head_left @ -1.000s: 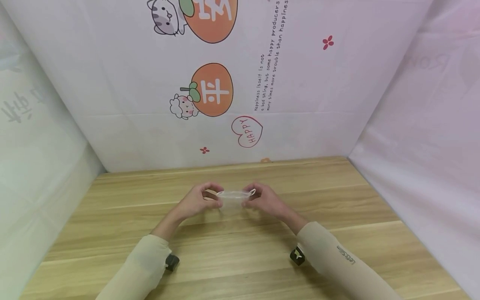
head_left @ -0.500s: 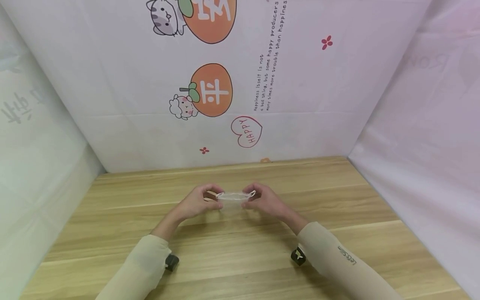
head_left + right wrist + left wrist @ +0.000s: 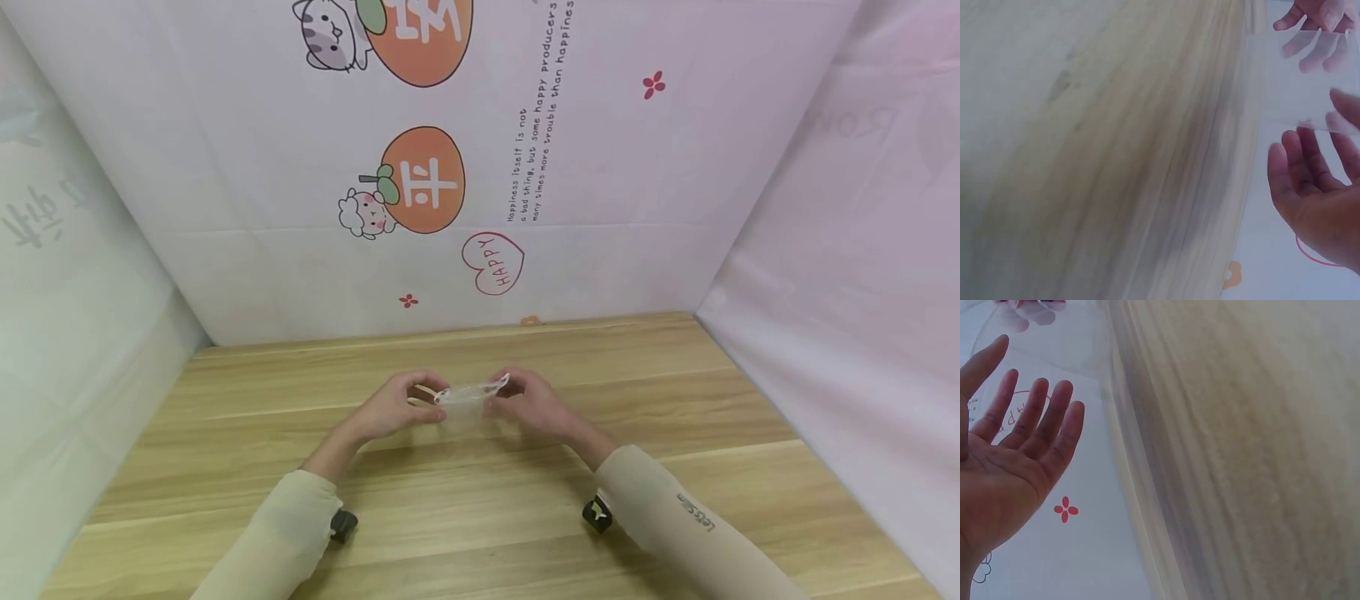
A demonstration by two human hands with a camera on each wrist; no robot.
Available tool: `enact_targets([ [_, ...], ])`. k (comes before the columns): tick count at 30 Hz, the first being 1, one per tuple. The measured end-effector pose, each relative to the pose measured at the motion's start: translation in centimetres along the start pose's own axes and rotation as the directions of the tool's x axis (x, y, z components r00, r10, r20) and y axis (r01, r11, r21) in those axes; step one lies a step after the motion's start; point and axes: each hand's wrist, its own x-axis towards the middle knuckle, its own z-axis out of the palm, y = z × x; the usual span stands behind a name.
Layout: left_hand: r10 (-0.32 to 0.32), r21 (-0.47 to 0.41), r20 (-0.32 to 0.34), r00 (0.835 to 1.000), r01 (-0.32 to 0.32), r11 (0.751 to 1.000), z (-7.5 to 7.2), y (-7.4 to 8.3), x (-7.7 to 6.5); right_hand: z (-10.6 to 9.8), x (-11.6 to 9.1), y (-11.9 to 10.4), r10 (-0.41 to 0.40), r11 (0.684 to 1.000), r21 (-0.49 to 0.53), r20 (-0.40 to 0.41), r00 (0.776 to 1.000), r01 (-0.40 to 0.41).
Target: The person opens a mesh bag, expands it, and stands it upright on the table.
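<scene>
A small translucent bag with white cord loops at both ends of its top edge hangs between the hands, over the table. My left hand holds its left end, with a cord loop at the fingertips; in the left wrist view the palm and spread fingers show in front of the bag's clear film. On the other side my right hand holds the right end near the other loop. Through the clear film in the right wrist view, the left hand's fingers are visible; the right hand's fingers are bent at its near edge.
The wood-grain table reaches back to a printed white cloth wall. More cloth walls stand at the left and right. Black wrist devices show below both sleeves.
The bag's top edge has changed from nearly level to slanted, its right end raised and its left end slightly lower. Both hands keep almost the same place.
</scene>
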Motion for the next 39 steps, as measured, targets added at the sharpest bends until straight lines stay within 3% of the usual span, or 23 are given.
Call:
enact_targets([
  [4,-0.077,0.043,-0.049,0.996,0.080,0.996,0.0,-0.1,-0.1,0.0,0.3,-0.4,-0.013,1.000,-0.014,-0.104,0.994,0.012],
  [8,-0.188,0.030,-0.105,0.977,0.192,0.981,0.2,-0.3,-0.2,-0.7,0.9,-1.3,0.005,0.997,0.082,-0.185,0.983,0.010],
  [11,-0.240,-0.062,-0.098,0.966,0.235,0.970,0.6,-0.5,-0.2,-1.4,1.2,-2.3,0.006,0.988,0.150,-0.222,0.975,0.028],
  [13,-0.260,-0.199,-0.046,0.965,0.246,0.949,1.2,-0.6,-0.1,-1.9,1.5,-2.8,0.005,0.983,0.180,-0.240,0.971,0.039],
  [15,-0.272,-0.368,0.002,0.962,0.254,0.895,1.9,-0.5,0.0,-2.1,1.7,-3.4,0.018,0.978,0.206,-0.249,0.968,0.034],
  [18,-0.283,-0.619,0.027,0.959,0.238,0.748,2.9,-0.1,0.3,-2.3,2.0,-4.2,0.030,0.969,0.244,-0.249,0.968,0.033],
  [20,-0.284,-0.717,-0.005,0.959,0.194,0.669,3.6,0.3,0.6,-2.2,2.1,-4.6,0.035,0.963,0.267,-0.247,0.968,0.033],
  [22,-0.288,-0.774,-0.048,0.957,0.146,0.616,4.2,0.8,0.8,-2.2,2.1,-4.8,0.037,0.957,0.287,-0.246,0.969,0.036],
  [24,-0.298,-0.801,-0.084,0.951,0.113,0.588,4.7,1.3,1.0,-2.1,2.2,-5.0,0.041,0.954,0.299,-0.249,0.968,0.037],
  [28,-0.333,-0.818,-0.141,0.932,0.080,0.570,5.2,1.8,1.2,-2.1,2.2,-5.1,0.052,0.950,0.312,-0.255,0.966,0.031],
  [33,-0.371,-0.804,-0.203,0.906,0.062,0.592,5.4,2.0,1.3,-2.1,2.3,-5.2,0.058,0.946,0.324,-0.246,0.967,0.026],
  [39,-0.389,-0.792,-0.238,0.890,0.054,0.608,5.5,1.8,1.3,-2.1,2.3,-5.2,0.053,0.947,0.320,-0.241,0.969,0.028],
])
